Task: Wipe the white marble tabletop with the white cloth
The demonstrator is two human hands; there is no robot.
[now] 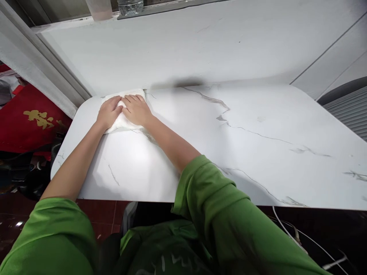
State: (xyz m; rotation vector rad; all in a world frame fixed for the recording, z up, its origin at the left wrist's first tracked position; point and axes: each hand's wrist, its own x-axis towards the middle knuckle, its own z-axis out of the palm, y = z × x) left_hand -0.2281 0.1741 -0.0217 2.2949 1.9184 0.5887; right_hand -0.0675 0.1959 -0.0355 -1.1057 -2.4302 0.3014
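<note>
pressing left hand (pixel 109 111) and right hand (pixel 137 110), open flat and gripping nothing, side by side on the white cloth (pixel 123 123) beneath; probably best with even weight, avoiding bunching on the worktop (pixel 229 152).

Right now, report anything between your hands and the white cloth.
Nothing visible: left hand and right hand both lie directly on the white folded cloth, at the white marble table's far left corner.

Left hand (pixel 108 112), right hand (pixel 137 110), flat, side by side
</note>
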